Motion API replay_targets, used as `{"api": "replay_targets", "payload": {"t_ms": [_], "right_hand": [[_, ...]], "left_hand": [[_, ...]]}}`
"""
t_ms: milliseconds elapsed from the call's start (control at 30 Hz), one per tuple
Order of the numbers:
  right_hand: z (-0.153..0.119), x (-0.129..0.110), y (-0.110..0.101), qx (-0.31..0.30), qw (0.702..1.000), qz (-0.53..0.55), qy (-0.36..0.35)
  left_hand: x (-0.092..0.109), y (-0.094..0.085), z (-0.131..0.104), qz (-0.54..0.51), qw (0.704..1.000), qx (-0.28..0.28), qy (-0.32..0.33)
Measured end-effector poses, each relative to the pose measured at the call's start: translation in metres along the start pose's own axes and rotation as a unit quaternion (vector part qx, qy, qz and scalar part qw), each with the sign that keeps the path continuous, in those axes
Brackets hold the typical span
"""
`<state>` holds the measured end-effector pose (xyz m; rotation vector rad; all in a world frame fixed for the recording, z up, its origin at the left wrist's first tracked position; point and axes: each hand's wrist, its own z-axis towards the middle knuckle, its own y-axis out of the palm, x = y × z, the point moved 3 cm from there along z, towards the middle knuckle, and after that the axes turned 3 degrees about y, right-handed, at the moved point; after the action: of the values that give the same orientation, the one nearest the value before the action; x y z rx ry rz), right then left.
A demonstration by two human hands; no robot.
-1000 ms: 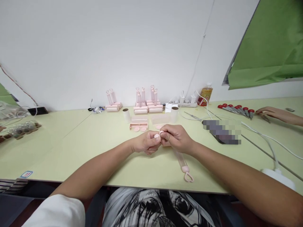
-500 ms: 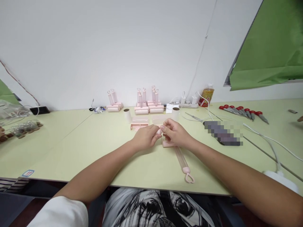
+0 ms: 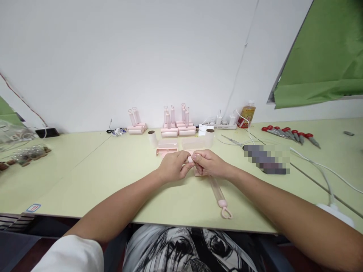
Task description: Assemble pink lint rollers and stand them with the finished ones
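The grip of left hand (image 3: 173,166) and right hand (image 3: 211,163) pinches a small pale-pink piece (image 3: 190,159) between them, above the pale-green tabletop (image 3: 107,181); beyond stand two white cardboard-cored rolls (image 3: 209,139).

Before me, the clear plastic tube (image 3: 217,190) showed a smooth pink plastic heart-shaped handle (image 3: 226,213); the pale worktop (image 3: 93,185) looked smooth, softly satin.
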<state>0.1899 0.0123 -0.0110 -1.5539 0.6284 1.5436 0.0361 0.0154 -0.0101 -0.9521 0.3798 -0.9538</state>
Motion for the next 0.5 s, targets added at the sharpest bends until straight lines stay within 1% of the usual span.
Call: {"api": "replay_targets", "payload": {"t_ms": [67, 133, 200, 267, 367, 433, 467, 500], "right_hand": [[0.0, 0.0, -0.001, -0.017, 1.0, 0.005, -0.006], [0.0, -0.002, -0.006, -0.023, 0.999, 0.016, -0.02], [0.001, -0.006, -0.015, -0.009, 0.999, 0.035, -0.038], [0.0, -0.01, -0.023, 0.027, 0.998, 0.031, -0.052], [0.0, -0.013, -0.031, 0.094, 0.993, -0.039, -0.058], [0.0, -0.011, -0.031, 0.129, 0.986, -0.096, -0.049], [0.0, -0.009, -0.03, 0.141, 0.982, -0.118, -0.042], [0.0, -0.007, -0.029, 0.149, 0.979, -0.138, -0.034]], "left_hand": [[-0.001, 0.001, -0.001, -0.032, 0.999, 0.015, -0.007], [-0.002, -0.002, -0.002, -0.075, 0.995, 0.045, -0.036], [-0.005, -0.009, -0.001, -0.121, 0.986, 0.091, -0.076], [-0.012, -0.017, 0.001, -0.156, 0.972, 0.133, -0.118], [-0.031, -0.027, 0.005, -0.229, 0.947, 0.148, -0.171], [-0.049, -0.034, 0.005, -0.293, 0.918, 0.15, -0.219], [-0.058, -0.039, 0.004, -0.314, 0.904, 0.149, -0.247], [-0.066, -0.043, 0.002, -0.319, 0.897, 0.136, -0.274]]}}
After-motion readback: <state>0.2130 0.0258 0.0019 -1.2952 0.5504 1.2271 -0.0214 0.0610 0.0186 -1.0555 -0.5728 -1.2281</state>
